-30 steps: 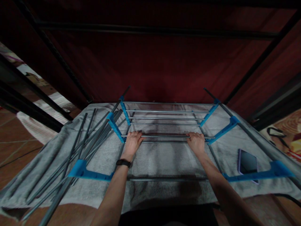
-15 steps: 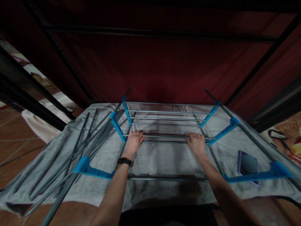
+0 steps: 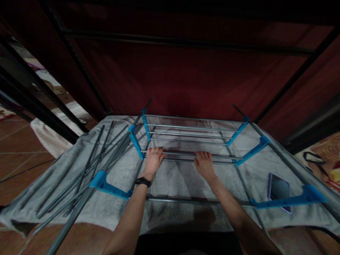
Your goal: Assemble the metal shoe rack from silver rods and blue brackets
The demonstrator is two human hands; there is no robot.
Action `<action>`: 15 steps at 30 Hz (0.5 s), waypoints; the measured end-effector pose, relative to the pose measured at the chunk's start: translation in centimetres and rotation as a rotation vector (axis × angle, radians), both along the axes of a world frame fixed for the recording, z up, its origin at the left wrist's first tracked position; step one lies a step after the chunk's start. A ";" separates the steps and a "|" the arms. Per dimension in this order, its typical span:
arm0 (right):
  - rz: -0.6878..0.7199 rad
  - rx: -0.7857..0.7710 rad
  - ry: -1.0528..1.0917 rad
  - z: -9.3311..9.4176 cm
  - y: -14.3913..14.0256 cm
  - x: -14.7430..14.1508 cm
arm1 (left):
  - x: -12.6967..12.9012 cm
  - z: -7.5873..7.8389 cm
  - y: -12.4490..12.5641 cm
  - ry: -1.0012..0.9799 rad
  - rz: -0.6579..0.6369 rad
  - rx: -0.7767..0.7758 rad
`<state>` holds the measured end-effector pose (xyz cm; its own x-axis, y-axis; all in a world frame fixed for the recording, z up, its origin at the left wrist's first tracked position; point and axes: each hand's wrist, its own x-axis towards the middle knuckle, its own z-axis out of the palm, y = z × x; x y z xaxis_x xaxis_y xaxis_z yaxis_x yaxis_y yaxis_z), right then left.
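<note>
Gripping rack rod (image 3: 183, 154), loose rods (image 3: 87, 170) left, phone (image 3: 278, 191) right

Fingertips of the left hand (image 3: 153, 160) and right hand (image 3: 204, 165) curled out of sight over a rack rod (image 3: 183, 154), phone (image 3: 278, 191) partly behind a blue bracket (image 3: 289, 201), loose rods (image 3: 79, 187) cut off bottom left.
</note>
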<state>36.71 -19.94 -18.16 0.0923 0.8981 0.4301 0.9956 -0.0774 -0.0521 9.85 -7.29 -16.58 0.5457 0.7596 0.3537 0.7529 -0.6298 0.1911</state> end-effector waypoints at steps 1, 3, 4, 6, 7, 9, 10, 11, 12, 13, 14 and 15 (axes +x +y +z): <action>0.008 -0.001 -0.001 0.0 0.3 -0.7 | 0.0 -0.1 -0.1 -0.009 0.001 0.006; 0.020 -0.005 -0.003 0.1 0.7 -1.8 | -0.1 -0.2 -0.3 -0.022 0.000 0.017; 0.025 -0.009 -0.004 0.1 0.9 -2.2 | -0.1 -0.2 -0.3 -0.028 0.002 0.022; 0.032 -0.017 -0.006 0.0 1.2 -2.6 | -0.3 -0.2 -0.5 -0.047 0.020 0.031; 0.032 -0.019 -0.008 0.0 1.4 -2.8 | -0.4 -0.2 -0.6 -0.063 0.040 0.035; 0.032 -0.017 -0.010 -0.1 1.5 -2.8 | -0.7 -0.3 -1.0 -0.107 0.085 0.040; 0.033 -0.013 -0.011 -0.1 1.6 -2.8 | -0.9 -0.3 -1.2 -0.130 0.105 0.040; 0.035 -0.008 -0.011 -0.1 1.6 -2.8 | -1.1 -0.3 -1.5 -0.149 0.118 0.039; 0.039 -0.004 -0.011 -0.2 1.6 -2.7 | -1.4 -0.3 -1.8 -0.166 0.126 0.037; 0.043 -0.002 -0.013 -0.2 1.6 -2.7 | -1.6 -0.4 -2.2 -0.182 0.130 0.034; 0.047 -0.002 -0.015 -0.2 1.6 -2.7 | -1.9 -0.5 -2.6 -0.197 0.134 0.029; 0.048 -0.004 -0.019 -0.2 1.5 -2.7 | -2.2 -0.6 -3.0 -0.212 0.140 0.024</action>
